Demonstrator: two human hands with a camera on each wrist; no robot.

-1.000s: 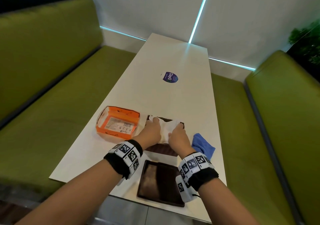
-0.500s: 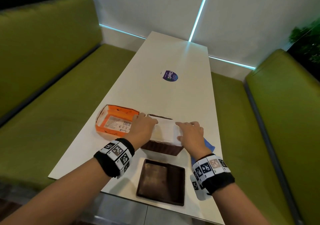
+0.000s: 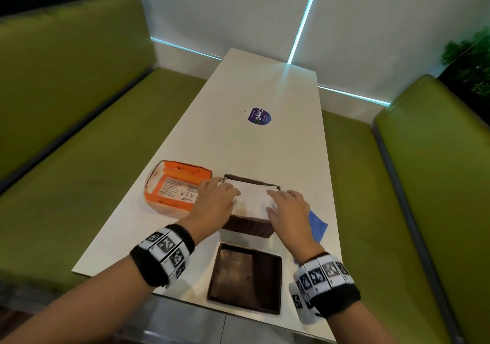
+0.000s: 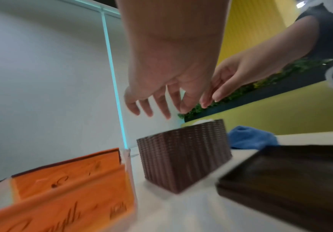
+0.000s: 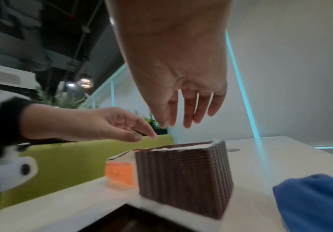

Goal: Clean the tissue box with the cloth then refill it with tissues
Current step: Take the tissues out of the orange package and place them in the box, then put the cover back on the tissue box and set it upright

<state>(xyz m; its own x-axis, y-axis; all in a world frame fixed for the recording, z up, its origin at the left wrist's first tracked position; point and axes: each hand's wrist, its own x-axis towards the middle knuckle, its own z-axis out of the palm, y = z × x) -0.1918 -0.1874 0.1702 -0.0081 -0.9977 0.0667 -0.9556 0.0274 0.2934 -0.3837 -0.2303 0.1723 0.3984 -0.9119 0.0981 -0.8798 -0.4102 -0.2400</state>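
1. An opened orange carton (image 3: 177, 190) lies on the white worktop (image 3: 265, 147) just left of the tissue box, its open face up.
2. The left hand (image 3: 214, 202) hovers over the tissue box's left edge, its grip loose, fingers (image 4: 162, 108) straight and spread, holding nothing.
3. The brown woven tissue box (image 3: 248, 227) stands upright, opening upward, filled to the rim with white tissues (image 3: 252, 198); its sides look about equal, so no long axis is clear.
4. The flat dark lid (image 3: 245, 277) lies nearer the person than the tissue box.
5. The right hand (image 3: 289, 211) hovers over the tissue box's right edge, fingers (image 5: 189, 109) extended, gripping nothing.
6. The blue cloth (image 3: 316, 224) lies crumpled just right of the tissue box.
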